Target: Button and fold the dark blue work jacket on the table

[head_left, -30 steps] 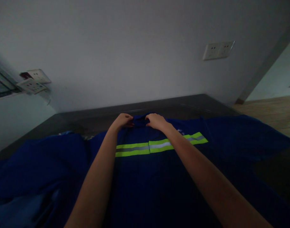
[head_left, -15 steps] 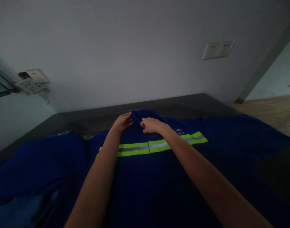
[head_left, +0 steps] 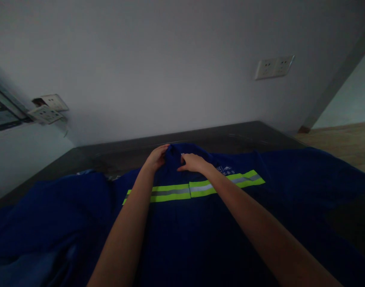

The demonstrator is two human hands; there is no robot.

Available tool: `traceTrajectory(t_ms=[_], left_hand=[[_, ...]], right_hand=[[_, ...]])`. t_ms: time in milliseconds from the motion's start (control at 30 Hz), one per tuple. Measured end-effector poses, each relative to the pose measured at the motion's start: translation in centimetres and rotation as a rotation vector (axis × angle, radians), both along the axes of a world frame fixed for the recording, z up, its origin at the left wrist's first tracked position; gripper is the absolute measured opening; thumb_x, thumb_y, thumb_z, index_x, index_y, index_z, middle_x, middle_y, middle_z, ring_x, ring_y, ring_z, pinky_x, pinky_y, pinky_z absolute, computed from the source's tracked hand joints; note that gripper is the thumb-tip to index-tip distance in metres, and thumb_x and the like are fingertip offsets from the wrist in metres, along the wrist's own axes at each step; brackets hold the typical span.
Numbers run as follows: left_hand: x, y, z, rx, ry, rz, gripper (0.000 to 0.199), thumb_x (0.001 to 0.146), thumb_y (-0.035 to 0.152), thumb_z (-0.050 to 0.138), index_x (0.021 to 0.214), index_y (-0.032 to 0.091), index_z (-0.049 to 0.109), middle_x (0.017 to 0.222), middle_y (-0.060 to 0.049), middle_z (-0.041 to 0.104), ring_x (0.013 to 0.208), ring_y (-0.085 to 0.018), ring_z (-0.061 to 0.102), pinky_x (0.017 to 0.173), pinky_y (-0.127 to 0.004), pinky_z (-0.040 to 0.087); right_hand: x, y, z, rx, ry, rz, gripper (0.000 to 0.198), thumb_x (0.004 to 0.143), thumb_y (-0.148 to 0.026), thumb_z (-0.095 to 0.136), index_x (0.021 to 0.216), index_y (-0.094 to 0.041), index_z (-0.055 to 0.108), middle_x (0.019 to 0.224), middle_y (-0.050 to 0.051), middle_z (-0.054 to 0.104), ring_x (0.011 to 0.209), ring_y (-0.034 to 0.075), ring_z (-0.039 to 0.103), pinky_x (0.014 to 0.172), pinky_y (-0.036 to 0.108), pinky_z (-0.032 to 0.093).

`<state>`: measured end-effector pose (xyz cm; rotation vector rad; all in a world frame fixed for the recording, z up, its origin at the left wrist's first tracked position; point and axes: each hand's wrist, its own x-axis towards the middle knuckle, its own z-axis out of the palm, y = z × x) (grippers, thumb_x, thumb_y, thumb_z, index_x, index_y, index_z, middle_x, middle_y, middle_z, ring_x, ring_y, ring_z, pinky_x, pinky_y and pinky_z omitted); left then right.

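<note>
Where the blue jacket [head_left: 176, 231] lay: spread over the dark table [head_left: 119, 153], its yellow-green strip [head_left: 173, 193] running across it.
Table load: the jacket around the strip, plus bunched blue cloth [head_left: 65, 203] to the strip's left, with a paler patch [head_left: 23, 265] nearer me; I could not make out whether that cloth was a separate garment.
Collar [head_left: 173, 158]: just beyond the strip, raised and curving, a dark fold at its left end.
Left hand [head_left: 156, 158]: beyond the strip's left half, my fingertips touching the collar's left end; I could not make out whether they pinched it.
Right hand [head_left: 194, 162]: beyond the strip's right half, at the collar, my thumb and forefinger parted with a gap between their tips.
Right forearm [head_left: 242, 207]: crossing over the strip's right half.
White print [head_left: 225, 171]: just beyond the strip, beside that forearm.
Sleeve [head_left: 308, 171]: stretched out to the strip's right.
Double socket [head_left: 275, 67]: on the wall [head_left: 158, 71], beyond the strip and to its right.
Right fingers against half a second earlier: then curled together, now spread apart.
Collar against a second earlier: then low between my hands, now standing higher, its curve plainer.
Print against a second earlier: then mostly behind my arm, now showing more.
Strip against the same moment: its left end had come into sight past my left forearm.
</note>
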<state>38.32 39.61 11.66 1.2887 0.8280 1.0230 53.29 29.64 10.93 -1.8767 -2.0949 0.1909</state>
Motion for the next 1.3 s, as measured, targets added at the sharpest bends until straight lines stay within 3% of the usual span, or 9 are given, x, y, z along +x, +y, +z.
traceTrajectory(t_ms=[100,267,367,467,633,800,933,1100,1300], left_hand=[[0.2,0.2,-0.2,0.095,0.068,0.022,0.020,0.075,0.013,0.059,0.094,0.012,0.064,0.070,-0.002,0.065,0.059,-0.010,0.058,0.062,-0.021,0.050],[0.2,0.5,-0.5,0.287,0.302,0.097,0.025,0.076,0.026,0.061,0.096,0.011,0.065,0.085,-0.007,0.068,0.078,-0.016,0.063,0.073,-0.027,0.051],[0.3,0.4,-0.3,0.438,0.494,0.157,0.032,0.066,0.017,0.069,0.097,0.014,0.066,0.096,-0.006,0.069,0.097,-0.021,0.061,0.088,-0.031,0.047],[0.2,0.2,-0.2,0.569,0.687,0.232,0.035,0.064,0.007,0.064,0.097,0.017,0.068,0.103,-0.006,0.067,0.107,-0.022,0.056,0.099,-0.033,0.040],[0.0,-0.6,-0.1,0.660,0.925,0.360,0.030,0.074,0.017,0.056,0.103,0.018,0.066,0.109,-0.011,0.064,0.107,-0.027,0.057,0.097,-0.038,0.041],[-0.1,-1.6,0.1,0.769,1.166,0.493,0.026,0.081,0.031,0.052,0.102,0.020,0.063,0.105,-0.012,0.064,0.101,-0.029,0.060,0.085,-0.040,0.048],[-0.2,-1.5,0.3,0.851,1.189,0.575,0.023,0.081,0.030,0.054,0.098,0.021,0.066,0.109,-0.011,0.061,0.102,-0.025,0.059,0.085,-0.034,0.048],[-0.4,-0.5,0.5,0.771,1.142,0.474,0.024,0.082,0.027,0.054,0.100,0.020,0.069,0.099,-0.007,0.069,0.097,-0.022,0.063,0.085,-0.030,0.048],[-0.7,-0.1,0.4,0.742,1.152,0.408,0.029,0.078,0.015,0.055,0.102,0.021,0.069,0.101,-0.006,0.070,0.096,-0.020,0.064,0.083,-0.027,0.048]], right_hand=[[-0.4,-0.2,-0.1,-0.033,-0.047,-0.001,0.029,0.074,-0.042,0.071,0.094,-0.021,0.066,0.104,0.008,0.067,0.096,0.025,0.063,0.075,0.029,0.046],[-0.8,-0.3,0.0,-0.008,-0.059,-0.027,0.023,0.079,-0.035,0.064,0.098,-0.022,0.067,0.105,0.009,0.067,0.096,0.026,0.063,0.074,0.031,0.047],[-0.9,-0.2,0.0,0.004,-0.068,-0.016,0.021,0.080,-0.032,0.062,0.098,-0.022,0.067,0.106,0.009,0.067,0.097,0.026,0.063,0.075,0.032,0.048],[-1.0,-0.2,0.0,0.020,-0.076,0.001,0.020,0.080,-0.030,0.061,0.096,-0.021,0.068,0.106,0.010,0.067,0.098,0.027,0.063,0.076,0.033,0.048],[-1.0,-0.2,0.0,0.051,-0.070,-0.033,0.022,0.085,-0.027,0.055,0.102,-0.019,0.066,0.109,0.013,0.066,0.100,0.028,0.063,0.078,0.035,0.048],[-1.3,-0.4,0.0,0.054,-0.051,-0.040,0.026,0.082,-0.038,0.062,0.101,-0.021,0.065,0.107,0.010,0.067,0.098,0.026,0.063,0.077,0.034,0.048],[-1.6,-0.6,-0.1,0.064,-0.048,-0.045,0.023,0.078,-0.032,0.068,0.098,-0.021,0.067,0.105,0.011,0.068,0.097,0.027,0.064,0.076,0.033,0.048],[-0.4,-0.2,0.5,0.098,-0.015,-0.064,0.013,0.079,-0.031,0.067,0.089,-0.022,0.069,0.101,0.007,0.069,0.094,0.024,0.064,0.075,0.031,0.047],[4.5,0.4,1.1,0.381,0.056,-0.313,0.015,0.084,-0.028,0.061,0.098,-0.023,0.062,0.105,0.005,0.065,0.099,0.020,0.059,0.077,0.029,0.046]])
